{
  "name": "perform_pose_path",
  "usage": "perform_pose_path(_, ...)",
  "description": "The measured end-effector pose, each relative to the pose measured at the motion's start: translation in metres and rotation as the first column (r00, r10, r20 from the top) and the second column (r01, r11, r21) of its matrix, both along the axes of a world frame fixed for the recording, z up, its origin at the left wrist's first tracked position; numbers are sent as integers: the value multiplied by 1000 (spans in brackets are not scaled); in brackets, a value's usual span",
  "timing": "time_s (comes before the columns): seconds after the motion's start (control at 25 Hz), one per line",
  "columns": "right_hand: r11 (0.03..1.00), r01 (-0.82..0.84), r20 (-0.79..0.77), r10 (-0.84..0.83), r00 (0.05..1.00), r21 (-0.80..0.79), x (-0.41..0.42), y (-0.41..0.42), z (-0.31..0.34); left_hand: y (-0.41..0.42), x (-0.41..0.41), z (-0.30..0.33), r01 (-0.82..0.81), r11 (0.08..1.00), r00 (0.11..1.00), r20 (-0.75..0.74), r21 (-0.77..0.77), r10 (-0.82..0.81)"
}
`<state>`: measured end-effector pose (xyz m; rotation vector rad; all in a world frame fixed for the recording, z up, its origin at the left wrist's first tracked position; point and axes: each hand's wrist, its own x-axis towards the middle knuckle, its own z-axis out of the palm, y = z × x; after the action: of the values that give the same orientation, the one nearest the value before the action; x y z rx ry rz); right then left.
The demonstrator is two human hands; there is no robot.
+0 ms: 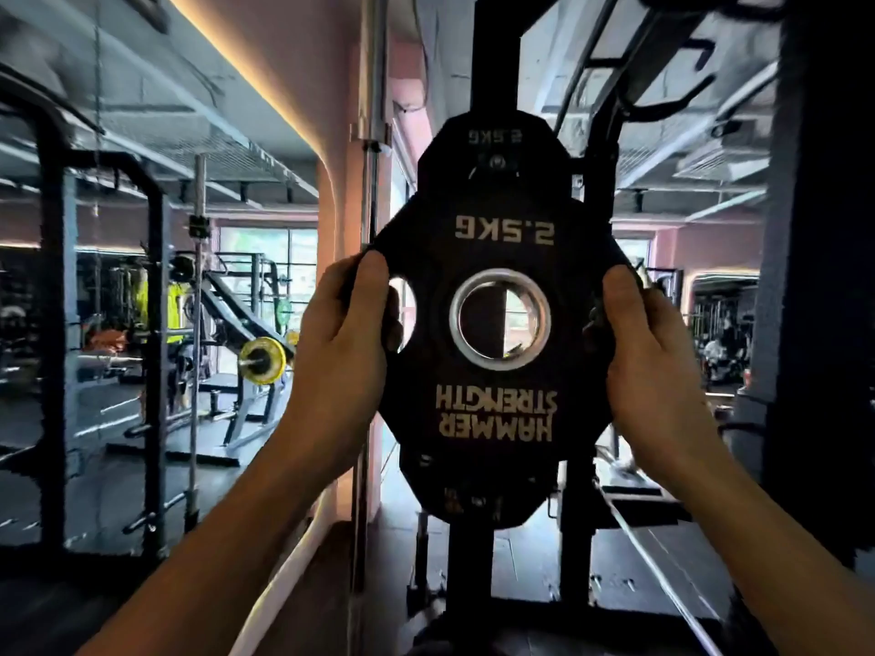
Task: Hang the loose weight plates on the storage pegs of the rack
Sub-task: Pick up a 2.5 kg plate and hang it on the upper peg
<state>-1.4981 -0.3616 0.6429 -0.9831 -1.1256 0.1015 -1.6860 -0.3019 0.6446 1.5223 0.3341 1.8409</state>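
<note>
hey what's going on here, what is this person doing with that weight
A person is holding a black 2.5 kg weight plate up in front of them, with the left hand gripping its left edge and the right hand gripping its right edge. Its lettering reads upside down. Just behind it, another 2.5 kg plate already sits on the black rack. The held plate is not on a peg yet; you can see daylight through its centre hole. This is a gym, with a barbell off to the left.
</note>
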Motion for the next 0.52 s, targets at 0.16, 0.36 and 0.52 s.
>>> perform_pose_path(0.16, 991, 76, 79, -85, 993, 113, 12, 28, 53, 34, 14, 56, -8, 993, 999, 35, 120, 3)
perform_pose_path(0.36, 953, 205, 166, -244, 956, 223, 22, 55, 116, 65, 29, 122, -59, 973, 996, 82, 223, 42)
perform_pose_path(0.52, 939, 243, 195, -292, 936, 242, 31, 75, 142, 91, 39, 151, 2, 969, 998, 57, 247, -17)
